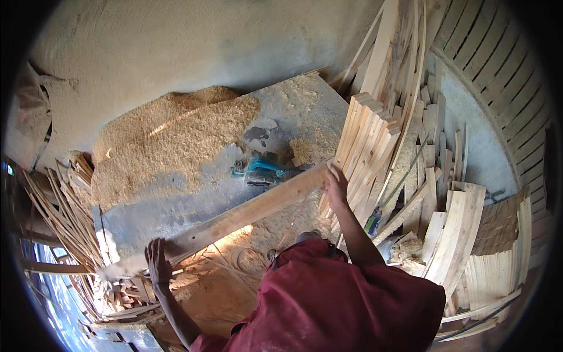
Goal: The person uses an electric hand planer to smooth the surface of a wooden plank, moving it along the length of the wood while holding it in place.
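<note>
1. Head view, hands: the two hands are well apart, one toward each end of a long wooden plank (246, 212). The right hand (335, 186) is closed around the plank's right end. The left hand (158, 263) lies over the plank short of its left end, fingers stretched across the wood; its underside is hidden, so I cannot tell whether it grips or only presses.
2. Head view, plank: it runs slantwise along the near side of a grey table (193, 211), its right end farther from the person than its left. The left end reaches out past the left hand.
3. Head view, table: a teal power tool (263, 172) lies just beyond the plank, nearer its right end. A broad heap of wood shavings (170, 138) covers much of the table's far left part, in front of a plain wall (176, 44).
4. Head view, right side: a stack of pale wood strips (366, 138) stands just beside the right hand. Farther right, wider boards (456, 232) lean together.
5. Head view, left side: thin wood strips (61, 214) fan out beyond the table, and small offcuts (126, 296) lie below the plank's left end.
6. Head view, lower edge: the person's maroon shirt (346, 299) fills the middle.
</note>
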The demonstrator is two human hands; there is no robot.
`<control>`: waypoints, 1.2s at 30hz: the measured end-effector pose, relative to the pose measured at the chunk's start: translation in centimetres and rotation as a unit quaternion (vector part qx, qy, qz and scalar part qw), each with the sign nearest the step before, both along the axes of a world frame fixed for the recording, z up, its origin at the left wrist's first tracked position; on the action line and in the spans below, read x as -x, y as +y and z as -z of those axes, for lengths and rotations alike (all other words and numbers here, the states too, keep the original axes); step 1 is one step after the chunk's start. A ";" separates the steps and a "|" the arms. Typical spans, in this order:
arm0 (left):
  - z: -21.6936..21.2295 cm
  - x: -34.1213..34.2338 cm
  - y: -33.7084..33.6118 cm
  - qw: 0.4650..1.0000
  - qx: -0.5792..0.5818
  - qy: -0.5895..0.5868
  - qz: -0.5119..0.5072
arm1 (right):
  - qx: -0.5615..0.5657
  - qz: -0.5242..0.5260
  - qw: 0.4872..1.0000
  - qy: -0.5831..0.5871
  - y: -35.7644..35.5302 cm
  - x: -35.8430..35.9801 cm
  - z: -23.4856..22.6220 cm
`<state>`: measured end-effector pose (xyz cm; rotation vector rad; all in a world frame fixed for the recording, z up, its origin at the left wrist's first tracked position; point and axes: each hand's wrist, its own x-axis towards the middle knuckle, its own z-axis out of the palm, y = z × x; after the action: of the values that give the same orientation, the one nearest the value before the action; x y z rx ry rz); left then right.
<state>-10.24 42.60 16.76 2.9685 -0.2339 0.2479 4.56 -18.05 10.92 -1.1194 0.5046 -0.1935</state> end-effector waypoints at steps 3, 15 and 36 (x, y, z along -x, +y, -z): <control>3.9 -1.9 3.5 0.999 -0.040 0.012 0.000 | -0.017 -0.027 0.997 0.069 0.9 2.7 5.4; 21.3 -5.7 -10.6 0.753 0.317 -0.245 -0.522 | 0.083 -0.132 0.977 0.145 -2.1 7.5 9.5; 18.9 -13.7 -23.5 0.589 0.491 -0.126 -0.630 | 0.593 -0.662 0.453 -0.073 7.1 -9.7 5.7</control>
<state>3.43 19.07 -2.18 1.4321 1.4922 0.6370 14.29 -10.92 5.23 -2.5199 -1.0235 0.9225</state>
